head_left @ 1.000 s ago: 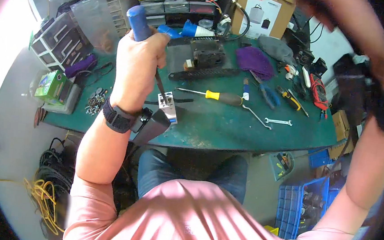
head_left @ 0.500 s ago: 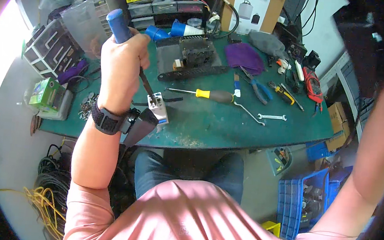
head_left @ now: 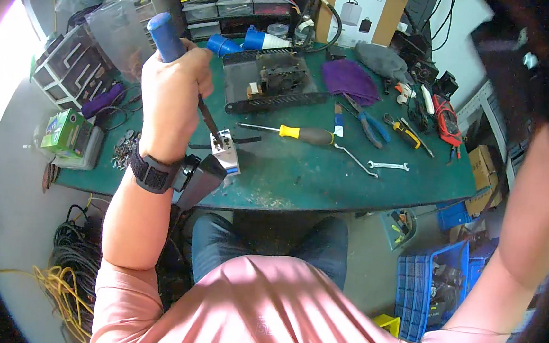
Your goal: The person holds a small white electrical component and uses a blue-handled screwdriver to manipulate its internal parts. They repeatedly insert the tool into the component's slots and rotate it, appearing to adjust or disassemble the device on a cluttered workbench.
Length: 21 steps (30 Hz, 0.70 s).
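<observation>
Gripped in my left hand [head_left: 175, 102] is a tool with a blue handle [head_left: 166, 34]; its dark shaft [head_left: 208, 118] slants down to a small light metal piece with slots [head_left: 227, 160], lying on the bench with a black strip beside it. My right arm [head_left: 529, 217] is raised at the far right. A large dark object [head_left: 503, 51] with a shiny bolt hides that hand, so I cannot tell what it holds. Near the metal piece are a yellow-and-black screwdriver [head_left: 306, 135] and a pile of small hardware [head_left: 126, 148].
Across the green bench [head_left: 299, 186] lie pliers [head_left: 371, 127], a wrench [head_left: 388, 165], a purple cloth [head_left: 349, 81], a red meter [head_left: 446, 120] and a black metal chassis [head_left: 275, 84]. Drawers [head_left: 236, 7] and a cardboard box [head_left: 389, 19] stand behind; blue crates [head_left: 416, 299] sit at lower right.
The view has shifted, and my left hand with the tool appears farther left than a second ago. My right hand, partly visible at the top then, is now hidden behind the dark object.
</observation>
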Motion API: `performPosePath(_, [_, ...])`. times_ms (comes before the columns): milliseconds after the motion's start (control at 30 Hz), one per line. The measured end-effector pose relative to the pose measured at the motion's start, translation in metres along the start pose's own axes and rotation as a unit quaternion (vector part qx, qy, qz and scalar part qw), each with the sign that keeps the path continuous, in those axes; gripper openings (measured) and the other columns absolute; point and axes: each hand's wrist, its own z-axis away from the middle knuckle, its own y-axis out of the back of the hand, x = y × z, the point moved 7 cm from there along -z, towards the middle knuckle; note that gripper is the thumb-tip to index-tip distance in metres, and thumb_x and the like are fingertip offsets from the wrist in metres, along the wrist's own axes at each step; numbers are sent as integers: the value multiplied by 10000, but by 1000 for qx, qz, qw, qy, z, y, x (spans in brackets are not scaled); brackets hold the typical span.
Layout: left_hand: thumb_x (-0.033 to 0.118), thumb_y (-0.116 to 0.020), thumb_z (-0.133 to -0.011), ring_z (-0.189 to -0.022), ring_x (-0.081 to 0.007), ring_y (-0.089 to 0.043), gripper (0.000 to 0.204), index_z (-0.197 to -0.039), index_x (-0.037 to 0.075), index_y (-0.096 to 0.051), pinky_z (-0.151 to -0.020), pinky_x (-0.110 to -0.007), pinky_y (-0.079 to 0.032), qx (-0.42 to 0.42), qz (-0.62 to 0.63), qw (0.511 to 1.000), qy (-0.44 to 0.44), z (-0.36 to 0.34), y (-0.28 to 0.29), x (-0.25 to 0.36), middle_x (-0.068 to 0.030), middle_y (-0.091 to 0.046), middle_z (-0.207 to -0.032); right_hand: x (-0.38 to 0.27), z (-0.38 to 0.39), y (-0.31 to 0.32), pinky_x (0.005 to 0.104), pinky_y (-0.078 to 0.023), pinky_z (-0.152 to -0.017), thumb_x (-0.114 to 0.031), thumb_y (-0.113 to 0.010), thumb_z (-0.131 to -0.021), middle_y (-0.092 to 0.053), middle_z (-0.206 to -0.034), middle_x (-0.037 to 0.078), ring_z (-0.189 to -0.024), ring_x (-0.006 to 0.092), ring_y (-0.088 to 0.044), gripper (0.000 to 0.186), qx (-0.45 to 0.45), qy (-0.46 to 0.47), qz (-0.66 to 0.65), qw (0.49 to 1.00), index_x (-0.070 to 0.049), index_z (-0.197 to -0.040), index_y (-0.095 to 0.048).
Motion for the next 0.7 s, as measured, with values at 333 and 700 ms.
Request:
performPosePath(333, [97, -621, -859, -550, -125, -450, 143, -756, 48, -534, -542, -290, -370, -9, -11, 1000, -3, 1, -4, 4, -4, -465, -635, 0, 3, -9, 313, -459, -495, -369, -591, -1005, -609, -623, 74, -497, 153, -548, 418, -50, 50, -14, 997, -10, -856, -746])
performPosePath(700, [73, -602, -816, -553, -115, -434, 120, -721, 50, -532, -547, -288, -362, -45, 12, 999, 5, 4, -2, 2, -4, -470, -624, -5, 9, -8, 304, -432, -496, -363, -561, -1021, -588, -582, 59, -505, 140, -544, 446, -51, 46, -80, 994, -5, -816, -732])
